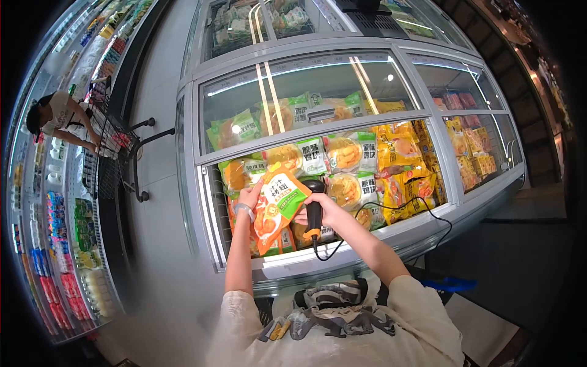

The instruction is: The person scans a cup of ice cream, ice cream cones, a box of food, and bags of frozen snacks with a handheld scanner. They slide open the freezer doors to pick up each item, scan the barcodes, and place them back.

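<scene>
My left hand [249, 197] grips the upper left edge of an orange, white and green food bag [275, 205], held tilted over the open part of a chest freezer [293, 264]. At the bag's right side, my right hand [323, 211] is wrapped round a black and orange handheld scanner [314, 215], whose black cable hangs below and runs off to the right. Some of its fingers are close to the bag; whether they touch it I cannot tell. Beneath both hands lie green and white bags [345, 191] of frozen food, with yellow bags [403, 192] to their right.
Sliding glass lids [306, 92] cover the freezer's far side. Across the aisle at the left, a person [64, 116] leans over a shopping cart [113, 131] beside stocked shelves [79, 244]. A blue object [451, 284] lies low at the right.
</scene>
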`<state>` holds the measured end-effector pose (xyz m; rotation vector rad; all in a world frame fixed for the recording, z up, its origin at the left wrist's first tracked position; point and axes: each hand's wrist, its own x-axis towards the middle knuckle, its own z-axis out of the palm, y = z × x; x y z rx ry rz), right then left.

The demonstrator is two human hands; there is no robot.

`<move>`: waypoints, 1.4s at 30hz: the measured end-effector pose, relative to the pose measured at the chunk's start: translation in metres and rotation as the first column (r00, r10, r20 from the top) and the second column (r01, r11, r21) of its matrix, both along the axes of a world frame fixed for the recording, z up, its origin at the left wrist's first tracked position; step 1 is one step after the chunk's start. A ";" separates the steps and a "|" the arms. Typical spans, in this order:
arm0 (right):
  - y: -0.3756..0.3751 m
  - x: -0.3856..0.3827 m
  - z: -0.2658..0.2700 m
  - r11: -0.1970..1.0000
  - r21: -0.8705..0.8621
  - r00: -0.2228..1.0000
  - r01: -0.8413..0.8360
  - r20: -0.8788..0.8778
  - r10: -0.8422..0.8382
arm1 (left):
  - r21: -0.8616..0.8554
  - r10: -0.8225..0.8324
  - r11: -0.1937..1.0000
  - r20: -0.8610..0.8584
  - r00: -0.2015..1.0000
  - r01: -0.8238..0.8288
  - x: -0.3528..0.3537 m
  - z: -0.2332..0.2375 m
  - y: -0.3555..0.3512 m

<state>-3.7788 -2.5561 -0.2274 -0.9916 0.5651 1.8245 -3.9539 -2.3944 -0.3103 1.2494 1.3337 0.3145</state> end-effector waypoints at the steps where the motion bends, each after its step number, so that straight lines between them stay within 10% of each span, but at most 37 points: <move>1: 0.007 0.001 -0.013 1.000 -0.004 1.000 0.004 0.001 -0.004 | 0.025 -0.069 0.997 -0.103 0.992 0.072 -0.009 -0.029 0.012; 8: 0.028 -0.020 -0.078 0.996 -0.071 0.998 0.053 0.032 -0.050 | 0.024 -0.299 0.938 -0.451 0.841 0.346 -0.049 -0.114 0.035; 17: 0.009 0.001 -0.100 0.991 -0.106 0.995 0.076 0.067 -0.069 | 0.026 -0.525 0.628 -0.723 0.448 0.778 -0.048 -0.072 -0.008; 28: -0.019 0.031 -0.024 0.948 0.042 0.943 0.315 0.098 -0.318 | -0.471 -0.716 0.499 -0.697 0.039 0.728 -0.079 -0.105 -0.007; 35: -0.080 0.066 0.055 0.819 0.302 0.844 0.489 0.076 -0.532 | -0.499 -0.873 0.188 -0.480 -0.089 0.846 -0.056 -0.037 -0.014; 39: -0.148 0.093 0.121 0.749 0.473 0.701 0.463 0.322 -0.637 | -0.443 -0.793 0.391 -0.607 0.051 0.807 -0.043 -0.040 -0.004; 42: -0.198 0.108 0.207 0.708 0.643 0.334 0.292 0.625 -0.706 | -0.360 -0.759 0.473 -0.630 0.165 0.804 -0.020 -0.035 -0.008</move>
